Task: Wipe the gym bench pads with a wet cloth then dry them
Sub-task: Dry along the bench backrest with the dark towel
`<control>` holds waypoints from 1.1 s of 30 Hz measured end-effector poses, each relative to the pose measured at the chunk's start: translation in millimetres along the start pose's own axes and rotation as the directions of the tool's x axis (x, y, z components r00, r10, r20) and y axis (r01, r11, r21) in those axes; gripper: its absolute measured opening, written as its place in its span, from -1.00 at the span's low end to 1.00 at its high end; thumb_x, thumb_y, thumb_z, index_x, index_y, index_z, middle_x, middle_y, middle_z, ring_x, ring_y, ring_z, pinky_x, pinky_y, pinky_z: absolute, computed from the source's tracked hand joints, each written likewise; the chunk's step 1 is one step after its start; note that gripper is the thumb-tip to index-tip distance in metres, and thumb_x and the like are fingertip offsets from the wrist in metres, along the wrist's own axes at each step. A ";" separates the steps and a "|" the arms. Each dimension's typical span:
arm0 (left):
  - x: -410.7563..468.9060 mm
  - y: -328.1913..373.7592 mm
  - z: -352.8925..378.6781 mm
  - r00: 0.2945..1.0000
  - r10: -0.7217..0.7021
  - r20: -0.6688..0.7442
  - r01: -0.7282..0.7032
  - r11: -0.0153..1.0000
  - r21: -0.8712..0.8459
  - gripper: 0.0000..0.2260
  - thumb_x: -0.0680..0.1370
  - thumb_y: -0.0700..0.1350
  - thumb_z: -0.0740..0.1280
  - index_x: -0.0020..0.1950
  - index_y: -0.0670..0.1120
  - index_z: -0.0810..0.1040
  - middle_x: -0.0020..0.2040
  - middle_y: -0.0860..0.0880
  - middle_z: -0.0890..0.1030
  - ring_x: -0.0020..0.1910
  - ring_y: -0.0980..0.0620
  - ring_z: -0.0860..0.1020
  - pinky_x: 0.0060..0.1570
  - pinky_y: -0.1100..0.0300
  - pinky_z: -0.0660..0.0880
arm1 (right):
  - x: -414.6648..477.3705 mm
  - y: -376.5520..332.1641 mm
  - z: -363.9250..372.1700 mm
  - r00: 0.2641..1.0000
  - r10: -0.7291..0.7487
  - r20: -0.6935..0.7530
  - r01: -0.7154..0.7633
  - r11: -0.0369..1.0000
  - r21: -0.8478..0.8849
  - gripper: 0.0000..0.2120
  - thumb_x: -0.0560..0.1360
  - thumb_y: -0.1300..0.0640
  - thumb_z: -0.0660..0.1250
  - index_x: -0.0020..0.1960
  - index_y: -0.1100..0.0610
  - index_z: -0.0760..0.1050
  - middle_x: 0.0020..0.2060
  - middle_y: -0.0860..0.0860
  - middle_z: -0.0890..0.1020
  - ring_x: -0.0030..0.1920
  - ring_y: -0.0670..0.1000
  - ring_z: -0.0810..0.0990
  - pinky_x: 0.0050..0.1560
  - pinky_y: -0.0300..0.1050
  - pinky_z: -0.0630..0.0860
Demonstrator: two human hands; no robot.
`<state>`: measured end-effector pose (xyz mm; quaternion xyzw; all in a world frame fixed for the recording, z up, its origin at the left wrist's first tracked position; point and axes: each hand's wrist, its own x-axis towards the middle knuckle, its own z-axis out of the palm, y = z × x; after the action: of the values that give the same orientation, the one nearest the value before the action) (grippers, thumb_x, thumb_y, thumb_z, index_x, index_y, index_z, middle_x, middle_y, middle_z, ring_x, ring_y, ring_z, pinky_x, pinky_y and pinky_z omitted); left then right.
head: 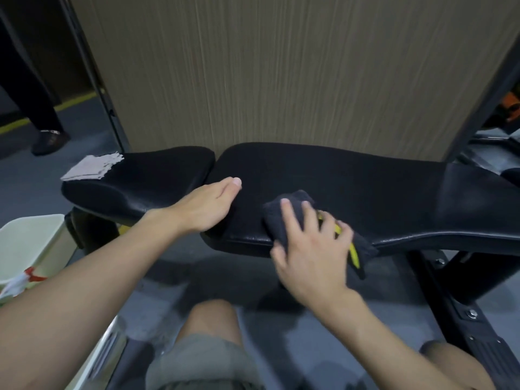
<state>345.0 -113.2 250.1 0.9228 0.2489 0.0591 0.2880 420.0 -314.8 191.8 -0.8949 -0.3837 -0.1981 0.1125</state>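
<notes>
Dark cloth [294, 202] soft, limp, likely damp; best pressed flat at middle. Right hand [313, 254] presses it, fingers [292, 216] spread; left hand [208, 206] released, flat on padded surface [365, 190].

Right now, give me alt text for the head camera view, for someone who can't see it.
A person's right hand presses a dark cloth onto the long black bench pad while the left hand rests flat on that pad. A folded pale cloth lies on the shorter pad to the left.
</notes>
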 end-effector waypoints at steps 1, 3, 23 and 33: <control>1.0 2.3 0.8 1.000 0.002 0.002 -0.002 1.000 -0.002 -0.48 0.65 0.23 -0.15 0.36 0.06 0.45 0.25 0.13 0.52 0.32 0.08 0.42 0.28 0.14 0.26 | -1.7 -15.9 1.7 0.999 -0.052 -0.004 0.052 0.998 0.028 -0.29 0.36 -0.13 0.26 0.50 -0.04 0.30 0.37 0.18 0.46 0.22 0.31 0.45 0.24 0.32 0.26; 3.2 6.7 2.3 1.000 -0.002 0.010 0.002 1.000 -0.030 -0.47 0.66 0.23 -0.16 0.41 0.08 0.44 0.25 0.14 0.47 0.34 0.12 0.38 0.29 0.18 0.22 | -5.9 -40.1 7.4 0.983 -0.186 -0.001 0.185 0.981 0.061 -0.26 0.35 -0.15 0.32 0.51 -0.10 0.25 0.42 0.18 0.41 0.29 0.33 0.41 0.29 0.38 0.23; 59.4 104.3 80.0 0.935 0.238 0.263 -0.288 0.942 0.170 -0.55 0.66 0.21 -0.13 0.36 0.17 0.42 0.42 0.20 0.31 0.47 0.09 0.22 0.44 -0.32 0.01 | -31.0 189.3 21.5 0.915 0.230 -0.330 -0.149 0.956 0.254 -0.31 0.30 0.05 0.29 0.44 0.11 0.34 0.31 0.17 0.47 0.34 0.27 0.42 0.44 0.29 0.18; 138.5 192.2 137.0 0.813 0.450 0.369 -0.545 0.811 0.213 -0.65 0.62 0.18 0.17 0.40 0.20 0.37 0.43 0.14 0.32 0.44 0.06 0.29 0.35 -0.33 0.22 | -22.7 229.6 32.9 0.849 0.392 -0.353 -0.264 0.896 0.358 -0.33 0.29 0.12 0.20 0.42 0.11 0.36 0.32 0.13 0.45 0.41 0.21 0.35 0.46 0.32 0.10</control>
<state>581.8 -250.2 239.9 0.9867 -0.0452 -0.0476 0.1485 582.5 -473.9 141.0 -0.8573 -0.2155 -0.3020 0.3568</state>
